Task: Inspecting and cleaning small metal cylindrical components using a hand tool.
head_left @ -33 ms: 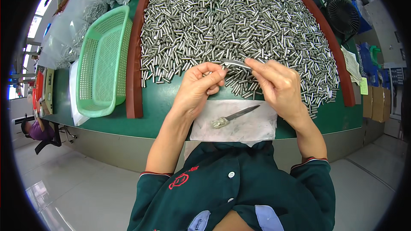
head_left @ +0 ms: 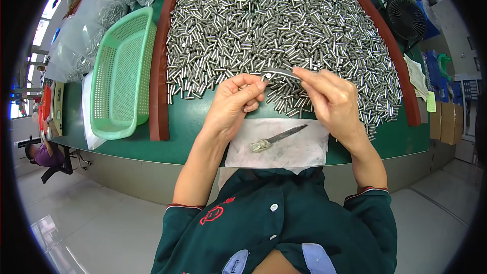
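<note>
Between the thumb and fingers of my left hand (head_left: 234, 100) is pinched a small metal pin (head_left: 264, 77), its end showing past the fingertips. My right hand (head_left: 332, 99) grips a thin, slightly curved grey strip (head_left: 282, 72), whose kind I cannot make out. The strip's free end reaches the pin at my left fingertips; whether they touch is unclear. Both hands are above the near edge of a wide pile of short metal pins (head_left: 274, 25). Below them, a pointed dark blade with a wrapped handle (head_left: 261, 145) rests on a stained white cloth (head_left: 304, 152).
Reddish-brown bars (head_left: 160, 81) border the pile on the green table (head_left: 177, 144). A green plastic basket (head_left: 122, 71) stands at left, near clear bags of pins (head_left: 76, 45). A black fan (head_left: 406, 18) is at far right, cardboard boxes (head_left: 446, 123) below it. Another person (head_left: 49, 155) sits far left.
My right hand has shifted slightly right with the grey strip, which lies at a slightly different angle. The left hand has barely moved and keeps its pinch on the pin.
</note>
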Available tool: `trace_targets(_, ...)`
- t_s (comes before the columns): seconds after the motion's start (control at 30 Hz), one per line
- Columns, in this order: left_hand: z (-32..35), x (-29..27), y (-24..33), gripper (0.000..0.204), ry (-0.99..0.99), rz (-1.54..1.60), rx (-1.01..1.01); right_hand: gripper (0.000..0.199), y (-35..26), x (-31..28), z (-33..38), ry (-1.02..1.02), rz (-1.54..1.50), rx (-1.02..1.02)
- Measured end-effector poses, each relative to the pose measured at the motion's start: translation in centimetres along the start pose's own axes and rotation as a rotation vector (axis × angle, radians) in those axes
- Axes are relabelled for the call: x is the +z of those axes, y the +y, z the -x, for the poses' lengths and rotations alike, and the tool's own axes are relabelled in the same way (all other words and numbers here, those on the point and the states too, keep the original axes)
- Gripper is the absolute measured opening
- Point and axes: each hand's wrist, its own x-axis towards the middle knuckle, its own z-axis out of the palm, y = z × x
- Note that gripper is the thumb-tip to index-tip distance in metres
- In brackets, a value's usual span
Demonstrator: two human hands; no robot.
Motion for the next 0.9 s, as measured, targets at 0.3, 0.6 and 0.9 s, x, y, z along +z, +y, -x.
trace_targets(0.3,0.01,-0.12,0.28,0.011,0.049,0.023,0.028,0.02,0.02,0.02,0.33,-0.075,0.043,-0.045)
trace_targets(0.6,-0.03,-0.24,0.18,0.011,0.047,0.027,0.024,0.019,0.03,0.09,0.37,-0.077,0.067,-0.043)
trace_targets(0.9,0.09,-0.11,0.2,0.011,0.075,-0.035,0.061,0.02,0.08,0.12,0.43,-0.083,0.07,-0.037)
